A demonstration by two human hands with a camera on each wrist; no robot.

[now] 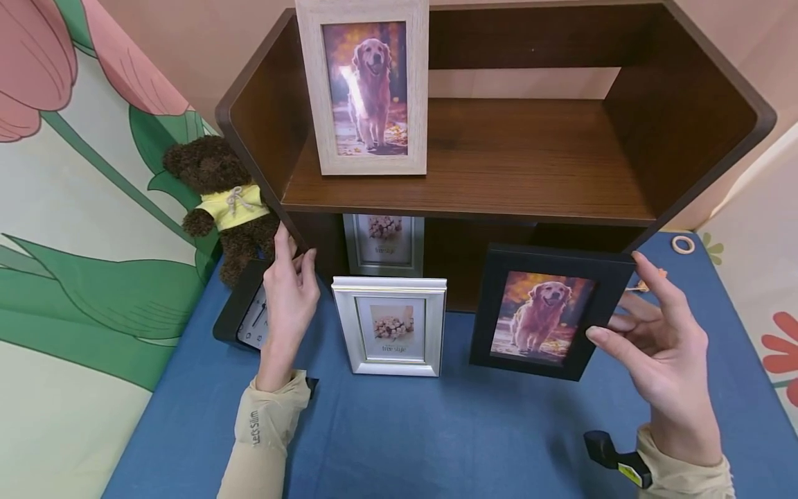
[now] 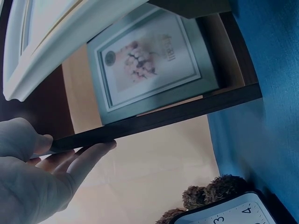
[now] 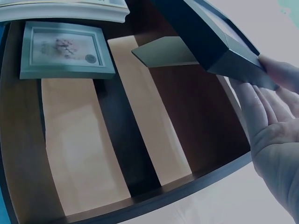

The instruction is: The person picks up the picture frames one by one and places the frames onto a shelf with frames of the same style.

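Note:
In the head view my right hand (image 1: 673, 353) holds a black picture frame (image 1: 542, 315) by its right edge, thumb on the front and fingers behind. The frame shows a golden dog and tilts in front of the shelf's lower level; its stand juts out behind in the right wrist view. My left hand (image 1: 290, 291) grips the left side panel (image 2: 182, 112) of the dark brown wooden shelf (image 1: 536, 159), thumb and fingers on opposite faces. A silver picture frame (image 1: 346, 326) with a flower picture stands before the shelf. Another flower frame (image 1: 384, 244) sits inside the lower level.
A whitish picture frame (image 1: 374, 163) with a dog photo stands on the upper shelf level. Left of the shelf are a brown teddy bear (image 1: 233, 204) in yellow and a black-cased clock (image 1: 243, 312). A wooden ring (image 1: 682, 244) lies at right on the blue cloth (image 1: 399, 436).

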